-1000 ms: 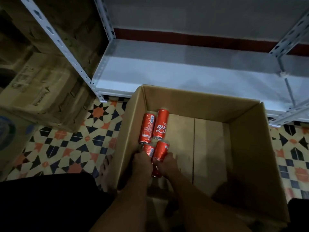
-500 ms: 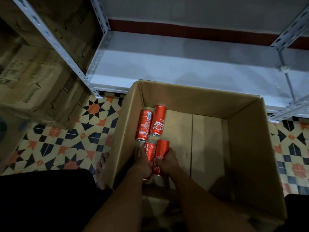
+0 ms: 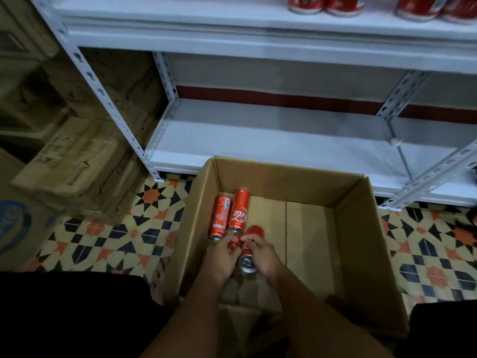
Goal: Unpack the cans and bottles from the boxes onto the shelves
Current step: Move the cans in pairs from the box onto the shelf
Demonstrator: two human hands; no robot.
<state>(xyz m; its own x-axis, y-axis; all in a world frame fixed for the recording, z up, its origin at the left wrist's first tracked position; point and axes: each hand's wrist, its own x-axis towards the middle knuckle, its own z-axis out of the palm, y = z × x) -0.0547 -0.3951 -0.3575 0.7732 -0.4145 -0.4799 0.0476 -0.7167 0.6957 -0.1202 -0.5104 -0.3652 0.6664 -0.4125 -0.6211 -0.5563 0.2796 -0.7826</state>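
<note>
- Both hands are down in the box [image 3: 366, 249]: the left hand [image 3: 221, 257] and right hand [image 3: 263, 254] curl round red cans [image 3: 246, 262], whose long axes run toward the person.
- Two more cans [image 3: 229, 215] lie flat just beyond the hands.
- The bottom shelf [image 3: 284, 140] lies right behind the box; the upper shelf [image 3: 232, 11] already holds cans.

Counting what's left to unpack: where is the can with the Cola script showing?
In the head view, the Cola-script can lies in the box's left part, beside a second loose can, just beyond both hands.
</note>
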